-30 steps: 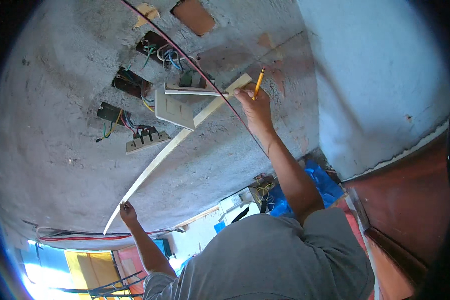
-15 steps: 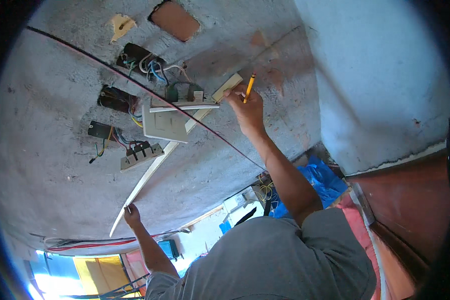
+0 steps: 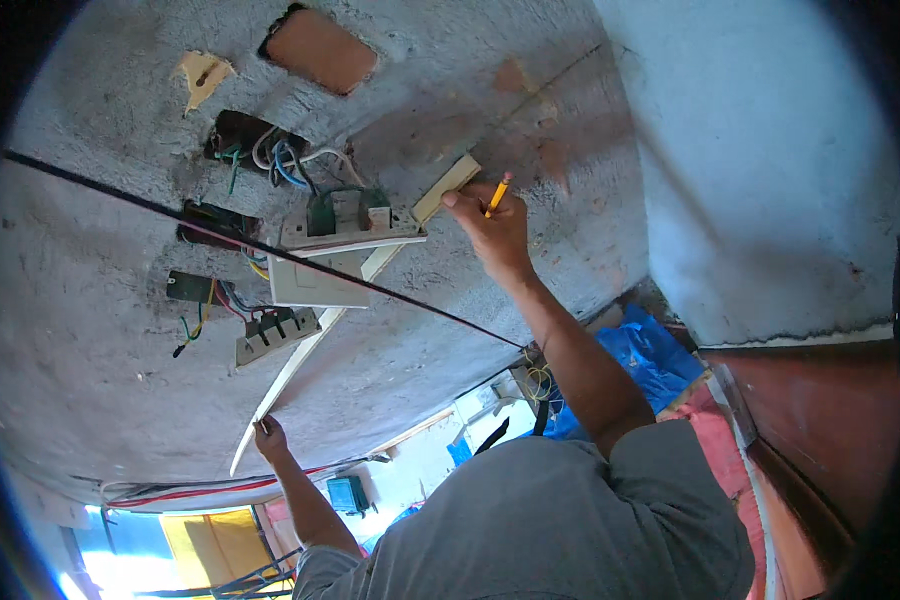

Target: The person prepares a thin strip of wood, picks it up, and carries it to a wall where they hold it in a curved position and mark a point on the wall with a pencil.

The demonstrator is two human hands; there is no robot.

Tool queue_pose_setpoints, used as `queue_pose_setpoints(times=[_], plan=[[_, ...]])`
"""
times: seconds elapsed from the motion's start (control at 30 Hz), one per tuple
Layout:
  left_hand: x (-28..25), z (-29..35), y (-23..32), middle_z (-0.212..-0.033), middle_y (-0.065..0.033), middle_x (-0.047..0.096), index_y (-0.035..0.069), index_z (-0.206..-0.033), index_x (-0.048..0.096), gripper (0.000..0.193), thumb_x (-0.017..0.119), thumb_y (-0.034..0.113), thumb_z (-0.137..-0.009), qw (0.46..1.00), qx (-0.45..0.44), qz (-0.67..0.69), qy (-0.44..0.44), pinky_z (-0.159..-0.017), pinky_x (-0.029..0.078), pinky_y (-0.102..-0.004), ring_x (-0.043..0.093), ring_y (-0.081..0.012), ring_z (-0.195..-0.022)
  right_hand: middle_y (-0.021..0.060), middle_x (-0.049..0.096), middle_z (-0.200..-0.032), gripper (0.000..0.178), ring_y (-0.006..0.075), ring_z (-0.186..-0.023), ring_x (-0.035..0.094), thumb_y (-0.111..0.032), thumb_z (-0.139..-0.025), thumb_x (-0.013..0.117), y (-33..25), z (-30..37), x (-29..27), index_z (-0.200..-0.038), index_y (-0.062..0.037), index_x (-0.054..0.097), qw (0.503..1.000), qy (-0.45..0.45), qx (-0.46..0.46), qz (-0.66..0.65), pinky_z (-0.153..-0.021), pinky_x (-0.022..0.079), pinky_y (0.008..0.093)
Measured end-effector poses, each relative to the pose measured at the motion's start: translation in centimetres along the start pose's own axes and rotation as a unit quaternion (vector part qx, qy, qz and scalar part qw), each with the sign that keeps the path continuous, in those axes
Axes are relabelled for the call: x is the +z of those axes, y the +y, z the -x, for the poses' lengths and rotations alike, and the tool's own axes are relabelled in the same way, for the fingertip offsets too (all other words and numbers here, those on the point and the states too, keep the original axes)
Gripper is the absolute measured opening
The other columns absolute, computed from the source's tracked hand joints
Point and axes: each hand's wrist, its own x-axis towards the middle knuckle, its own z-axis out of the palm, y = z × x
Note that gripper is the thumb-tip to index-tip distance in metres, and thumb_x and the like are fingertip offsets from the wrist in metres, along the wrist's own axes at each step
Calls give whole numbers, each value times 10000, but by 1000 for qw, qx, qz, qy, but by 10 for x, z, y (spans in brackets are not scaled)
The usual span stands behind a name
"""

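Observation:
A long pale flat strip (image 3: 303, 362) runs slantwise along the rough grey wall, passing behind the hanging switch plates. Close to its lower end, my left hand (image 3: 271, 441) is closed on it. My right hand (image 3: 492, 228) pinches the strip's upper end between thumb and fingers. That same hand carries a yellow pencil (image 3: 498, 196), which sticks up between the fingers with its pinkish end on top. A socket plate (image 3: 355, 238) and a white switch plate (image 3: 317, 282) hang by wires in front of the strip. A smaller plate with several dark switches (image 3: 276, 334) hangs beside it.
Open wall boxes (image 3: 255, 140) with loose wires lie at upper left. A dark cable (image 3: 270, 245) crosses in front of the wall. Blue plastic sheeting (image 3: 652, 355) lies right of my forearm, near a reddish-brown panel (image 3: 810, 420). Red cables (image 3: 200, 490) run low at left.
The view has shifted slightly, so the wall boxes and plates appear further left and lower. Both hands keep hold of the strip, and the pencil leans a little more to the right.

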Motion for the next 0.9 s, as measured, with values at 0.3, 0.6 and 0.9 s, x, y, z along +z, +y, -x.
queue_pose_setpoints(times=[0.3, 0.6, 0.9], plan=[[-15, 2, 16, -945, -227, 717, -100, -1086, 652, 361, 572, 239, -988, 999, -41, -16, -19, -747, 554, -336, 706, -273, -840, -89, 484, -618, 188, 8, -576, 386, -192, -877, 744, 3, -4, 0, -809, -22, 703, 1000, -14, -15, 2, -504, 283, 228], [-19, 3, 35, -949, -212, 719, -101, -1104, 648, 364, 552, 232, -994, 995, -93, 30, -35, -768, 549, -331, 692, -228, -865, -91, 462, -604, 248, 13, -561, 351, -164, -874, 741, -3, -4, 0, -682, -64, 619, 999, -22, -28, -31, -492, 259, 234], [-15, 6, 16, -888, -264, 704, -78, -1047, 671, 440, 625, 341, -922, 999, -10, 29, 33, -734, 550, -432, 696, -406, -856, -54, 543, -597, 183, 7, -562, 428, -198, -865, 752, 5, -6, -4, -837, -22, 711, 1000, -25, 2, 14, -500, 325, 227]])
